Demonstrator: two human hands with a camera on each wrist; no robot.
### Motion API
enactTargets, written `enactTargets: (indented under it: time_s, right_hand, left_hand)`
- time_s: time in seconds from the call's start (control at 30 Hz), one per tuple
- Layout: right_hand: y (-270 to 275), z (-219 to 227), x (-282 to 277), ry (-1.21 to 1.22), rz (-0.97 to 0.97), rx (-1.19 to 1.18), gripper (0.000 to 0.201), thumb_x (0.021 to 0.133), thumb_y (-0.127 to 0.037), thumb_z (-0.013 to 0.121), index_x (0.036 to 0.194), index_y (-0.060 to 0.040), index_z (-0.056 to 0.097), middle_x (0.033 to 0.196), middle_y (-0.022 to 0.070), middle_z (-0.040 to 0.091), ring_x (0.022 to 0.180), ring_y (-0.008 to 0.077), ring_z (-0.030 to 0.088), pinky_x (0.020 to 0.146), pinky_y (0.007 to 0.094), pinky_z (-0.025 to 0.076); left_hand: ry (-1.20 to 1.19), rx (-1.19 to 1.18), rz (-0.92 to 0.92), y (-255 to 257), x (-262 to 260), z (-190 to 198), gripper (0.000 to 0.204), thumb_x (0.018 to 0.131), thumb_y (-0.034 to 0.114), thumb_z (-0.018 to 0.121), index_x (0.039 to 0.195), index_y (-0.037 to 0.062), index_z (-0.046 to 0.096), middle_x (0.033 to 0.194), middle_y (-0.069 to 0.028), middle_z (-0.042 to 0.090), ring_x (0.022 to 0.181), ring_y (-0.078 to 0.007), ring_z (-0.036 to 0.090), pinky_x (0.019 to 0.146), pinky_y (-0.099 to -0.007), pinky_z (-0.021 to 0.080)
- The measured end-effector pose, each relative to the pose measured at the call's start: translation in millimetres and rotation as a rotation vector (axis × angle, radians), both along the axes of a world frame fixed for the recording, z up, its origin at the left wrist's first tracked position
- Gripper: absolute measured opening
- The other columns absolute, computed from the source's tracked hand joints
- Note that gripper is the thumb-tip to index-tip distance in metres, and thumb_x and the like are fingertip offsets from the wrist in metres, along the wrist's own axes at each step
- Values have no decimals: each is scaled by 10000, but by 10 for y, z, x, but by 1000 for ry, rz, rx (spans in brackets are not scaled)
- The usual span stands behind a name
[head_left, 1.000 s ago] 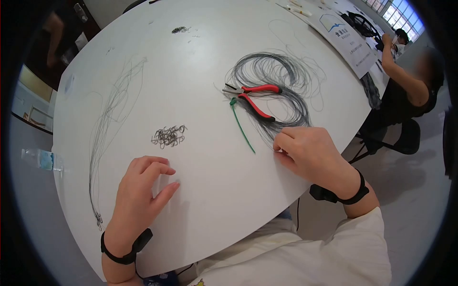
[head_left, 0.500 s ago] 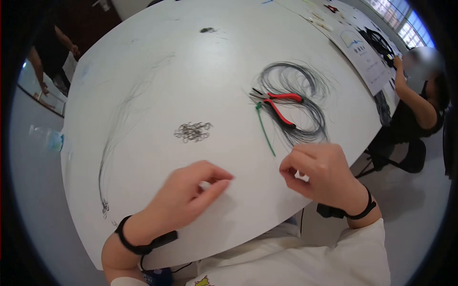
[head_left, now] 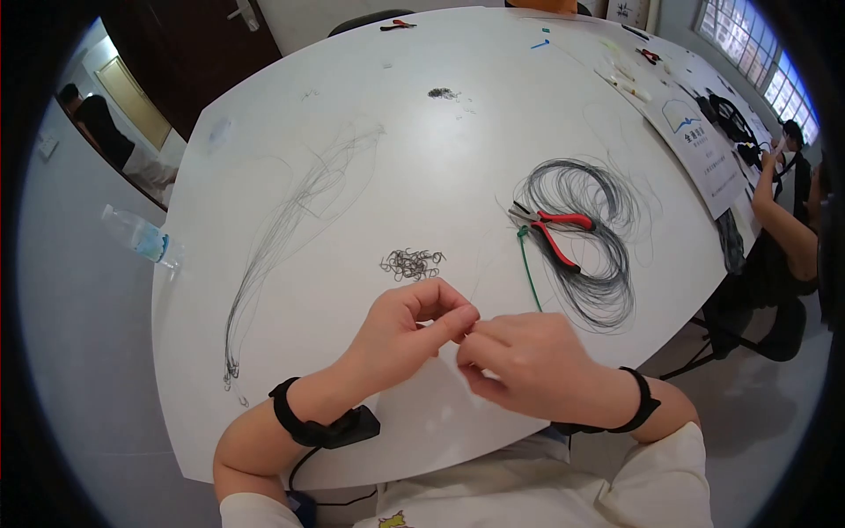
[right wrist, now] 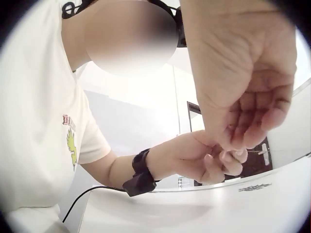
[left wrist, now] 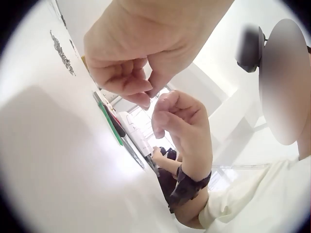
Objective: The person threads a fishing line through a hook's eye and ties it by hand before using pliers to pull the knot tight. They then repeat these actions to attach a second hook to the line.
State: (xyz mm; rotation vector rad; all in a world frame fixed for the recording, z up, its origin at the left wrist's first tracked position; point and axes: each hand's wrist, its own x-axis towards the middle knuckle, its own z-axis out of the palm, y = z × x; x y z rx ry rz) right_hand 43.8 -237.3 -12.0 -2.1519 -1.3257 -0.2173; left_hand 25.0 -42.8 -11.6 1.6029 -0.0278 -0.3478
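Both hands meet above the near part of the white table [head_left: 422, 458]. My left hand [head_left: 400, 330] pinches thumb against index finger, and I cannot tell what tiny thing sits between them. Right against those fingertips, my right hand [head_left: 519, 365] pinches with thumb and forefinger, its other fingers curled in. A faint thin line [head_left: 476, 286] rises from where the fingertips meet. Just beyond the left hand lies a pile of small dark hooks [head_left: 412, 263]. Past the right hand is a coil of dark fishing line [head_left: 607, 295], with red-handled pliers [head_left: 563, 220] on it and a green tie [head_left: 528, 264] beside them.
A long loose bundle of lines [head_left: 264, 255] stretches along the left, small hooks at its near end. A plastic bottle [head_left: 141, 236] shows at the left edge. A printed sheet [head_left: 695, 145] and a seated person [head_left: 783, 220] are at the right. A small dark pile [head_left: 443, 92] lies farther back.
My right hand has left the coil and moved left. The left hand has moved right, its spread thumb and index finger coming together, and the fingertips of both now meet. The head view has shifted.
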Motion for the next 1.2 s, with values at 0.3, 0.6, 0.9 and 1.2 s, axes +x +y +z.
enactTargets:
  time_s: [0.3, 0.6, 0.9, 1.2]
  right_hand:
    - [304, 367, 52, -24, 151, 100, 169, 787, -124, 732, 897, -107, 606, 775, 38, 588, 607, 219, 612, 515, 333, 477]
    - [544, 349, 445, 153, 156, 105, 277, 806, -123, 786, 1040, -97, 640, 908, 30, 678, 615, 136, 645, 504, 268, 483]
    - [726, 306, 337, 277, 271, 172, 66, 854, -99, 669, 847, -99, 603, 764, 34, 654, 597, 236, 623, 536, 331, 474]
    - [550, 233, 657, 228, 44, 37, 54, 834, -101, 656, 790, -80, 634, 715, 52, 669, 632, 248, 647, 569, 341, 490]
  left_hand:
    - [-21, 75, 96, 496, -113, 240, 148, 955, 148, 665, 898, 19, 618, 730, -1, 630, 642, -48, 582, 580, -200, 468]
    - [14, 398, 160, 790, -569, 690, 135, 933, 127, 676, 881, 10, 634, 710, -6, 634, 612, -45, 583, 537, -187, 459]
    - [-2, 682, 204, 1030, -937, 987, 116, 893, 100, 708, 842, 4, 667, 639, 5, 613, 557, -35, 528, 506, -181, 371]
    - [42, 843, -113, 1367, -1231, 1340, 166, 835, 164, 781, 890, 24, 709, 751, -47, 684, 678, -126, 629, 620, -250, 462]
